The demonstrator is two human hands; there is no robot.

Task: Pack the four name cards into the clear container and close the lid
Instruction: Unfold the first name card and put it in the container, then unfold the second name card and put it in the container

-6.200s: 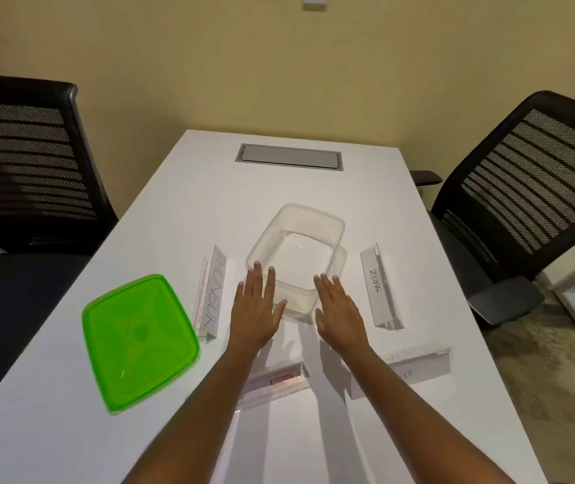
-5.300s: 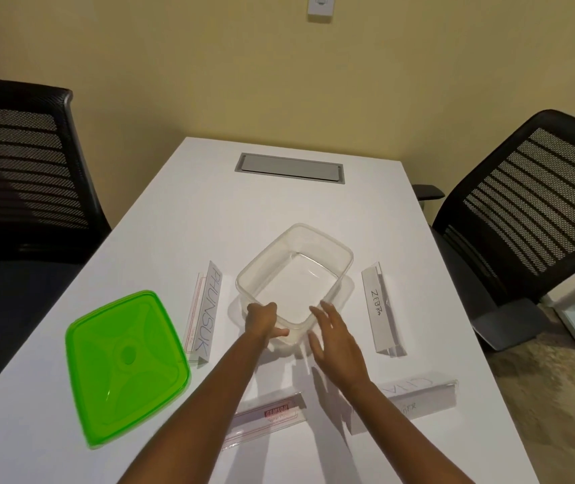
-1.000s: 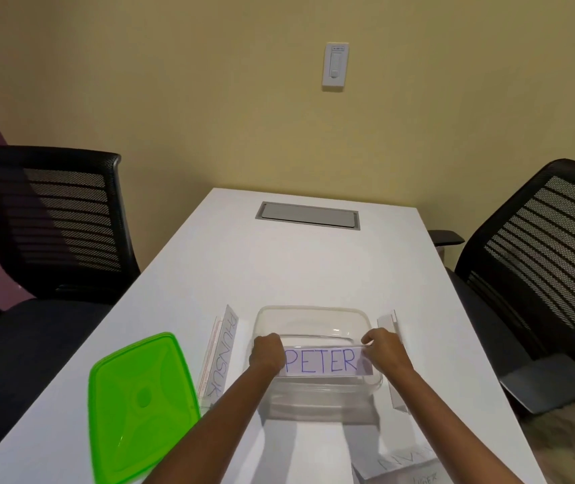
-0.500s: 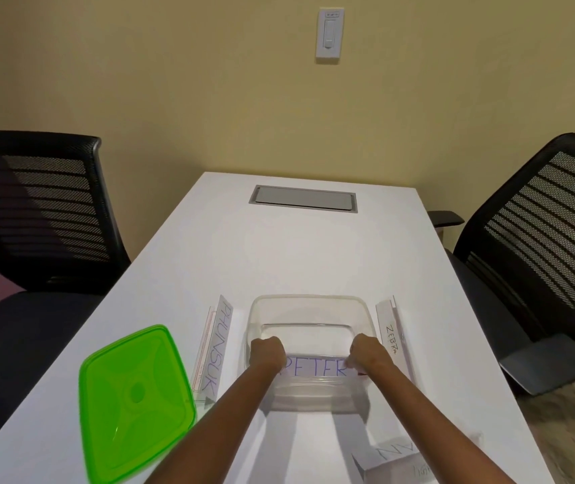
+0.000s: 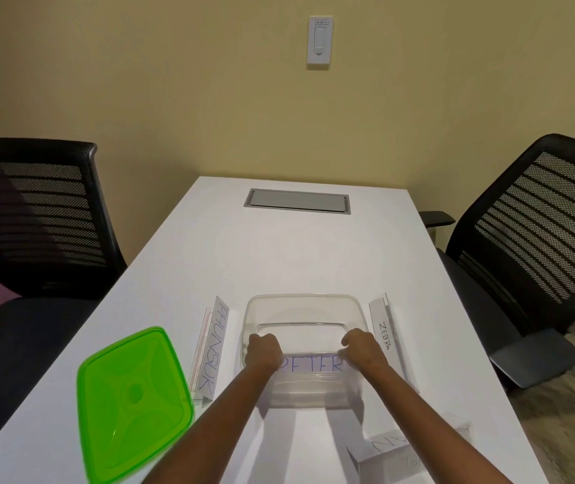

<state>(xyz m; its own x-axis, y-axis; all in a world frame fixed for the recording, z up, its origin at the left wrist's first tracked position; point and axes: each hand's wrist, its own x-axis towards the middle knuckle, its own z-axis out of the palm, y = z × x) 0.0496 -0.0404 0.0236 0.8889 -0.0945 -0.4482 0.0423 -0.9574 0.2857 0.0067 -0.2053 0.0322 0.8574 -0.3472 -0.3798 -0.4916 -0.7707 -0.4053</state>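
The clear container [image 5: 305, 302] stands open on the white table in front of me. Inside it, against the near wall, is the PETER name card [image 5: 311, 364]. My left hand [image 5: 262, 351] grips the card's left end and my right hand [image 5: 361, 347] grips its right end, both inside the container. The PHUNSUK card [image 5: 213, 351] lies just left of the container. Just right of it lies the ZEBRA card [image 5: 385, 335]. A fourth card [image 5: 394, 452] lies at the near right, partly hidden by my right forearm. The green lid [image 5: 132, 403] rests at the near left.
A grey cable hatch [image 5: 297, 201] is set into the far end of the table [image 5: 296, 253]. Black mesh chairs stand at the left [image 5: 35, 218] and right [image 5: 537, 232] sides. A wall with a switch [image 5: 319, 41] is behind the table.
Both hands have lowered the PETER card from the container's rim down into it. Earlier I pulled the container closer and squared it up.
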